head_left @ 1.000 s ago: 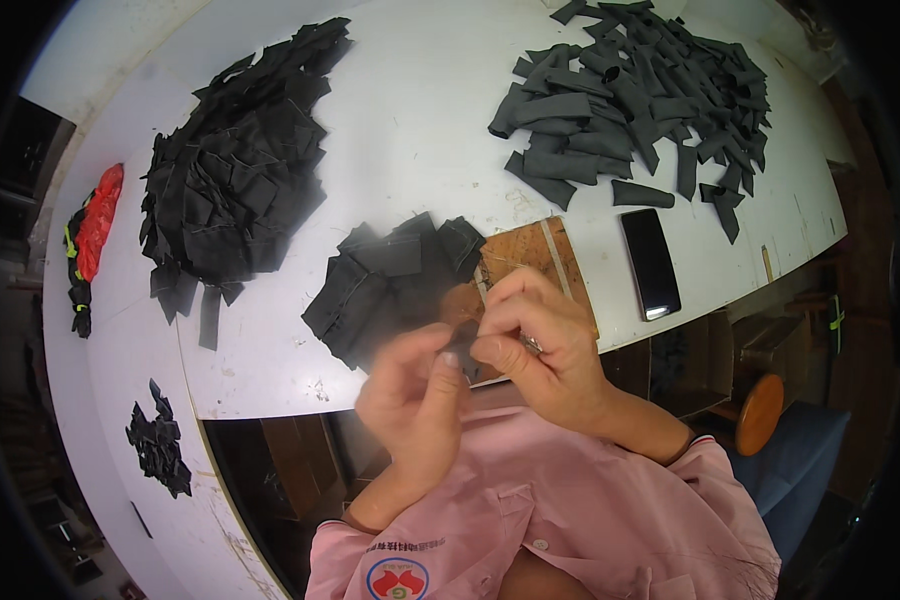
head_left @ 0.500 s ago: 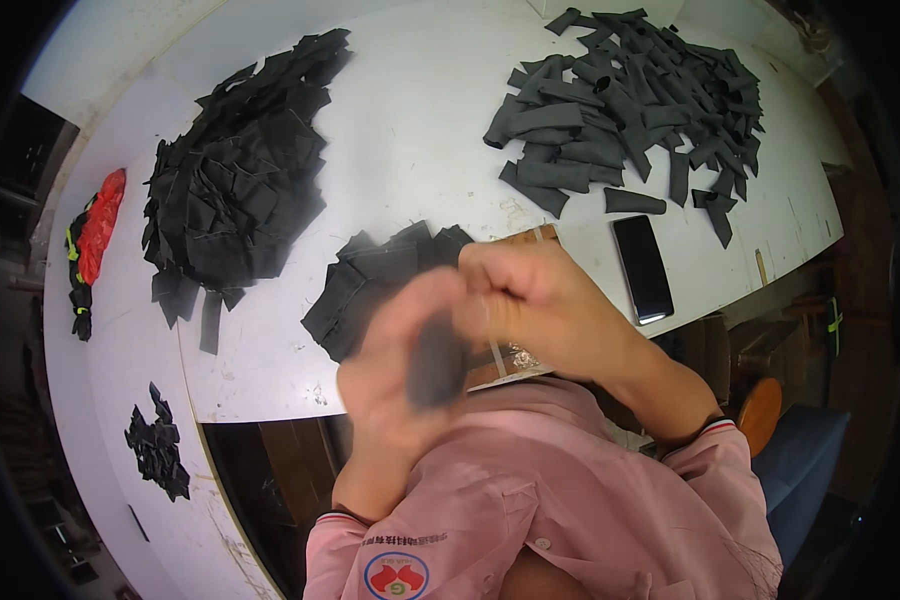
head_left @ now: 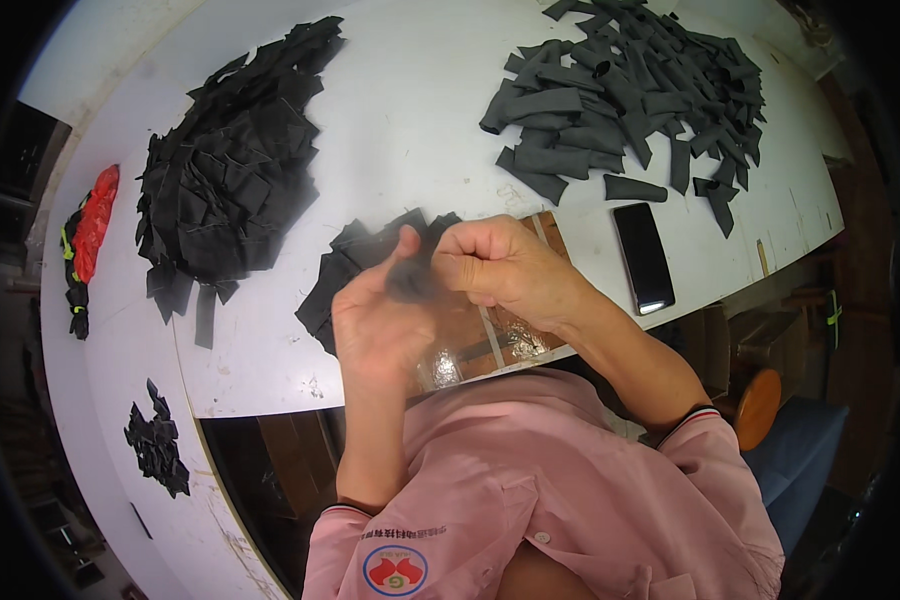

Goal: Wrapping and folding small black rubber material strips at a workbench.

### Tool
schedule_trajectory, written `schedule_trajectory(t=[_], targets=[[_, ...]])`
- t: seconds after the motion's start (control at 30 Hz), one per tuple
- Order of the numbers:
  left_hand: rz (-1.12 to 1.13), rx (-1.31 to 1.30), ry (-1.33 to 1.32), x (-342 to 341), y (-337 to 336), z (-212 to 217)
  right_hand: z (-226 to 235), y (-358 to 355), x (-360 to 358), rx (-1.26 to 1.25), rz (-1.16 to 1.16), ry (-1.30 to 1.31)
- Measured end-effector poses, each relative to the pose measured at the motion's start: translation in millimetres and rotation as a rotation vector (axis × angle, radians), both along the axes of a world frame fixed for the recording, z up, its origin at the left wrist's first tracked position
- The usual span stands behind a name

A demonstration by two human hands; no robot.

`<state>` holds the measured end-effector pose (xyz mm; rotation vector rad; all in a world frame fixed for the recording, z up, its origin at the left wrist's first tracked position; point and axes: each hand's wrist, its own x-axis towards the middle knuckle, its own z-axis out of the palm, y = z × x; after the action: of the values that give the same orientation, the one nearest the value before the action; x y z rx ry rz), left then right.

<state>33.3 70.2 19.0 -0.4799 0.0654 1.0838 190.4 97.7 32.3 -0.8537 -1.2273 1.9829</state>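
The right hand (head_left: pixel 500 266) has fingers pinching the dark piece (head_left: pixel 410 283) by the left hand (head_left: pixel 380 332), whose fingers are too blurry to tell. It seems unfinished. Far-right tubes (head_left: pixel 548 104) look done; left flat pieces (head_left: pixel 228 190) don't.

Small dark fabric piece (head_left: pixel 408 282), motion-blurred, roundish in outline, held between left hand (head_left: pixel 382 325) and right hand (head_left: pixel 510 272).

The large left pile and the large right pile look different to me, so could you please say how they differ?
The left pile holds flat, angular pieces; the right pile holds narrow, rolled-looking strips. The left pile looks blacker, the right pile greyer. Both are dark heaps on the white table.
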Motion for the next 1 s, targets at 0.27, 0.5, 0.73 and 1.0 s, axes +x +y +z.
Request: schedule_trajectory(t=[0.27,0.5,0.73,1.0], targets=[[0.008,0.311,0.791,13.7,-30.3,-7.3,-39.3,-0.5,19.4,-0.127,0.064,0.203],[0.379,0.691,1.509,38.3,-46.6,11.9,-42.1,10.5,10.7,0.085,0.194,0.163],[0.068,0.019,0.38,6.4,-22.7,-14.1,-35.5,3.7,6.5,0.11,0.096,0.019],[-0.049,0.212,0.214,-3.8,-32.0,-37.2,-36.6,10.7,5.6,0.042,0.174,0.001]])
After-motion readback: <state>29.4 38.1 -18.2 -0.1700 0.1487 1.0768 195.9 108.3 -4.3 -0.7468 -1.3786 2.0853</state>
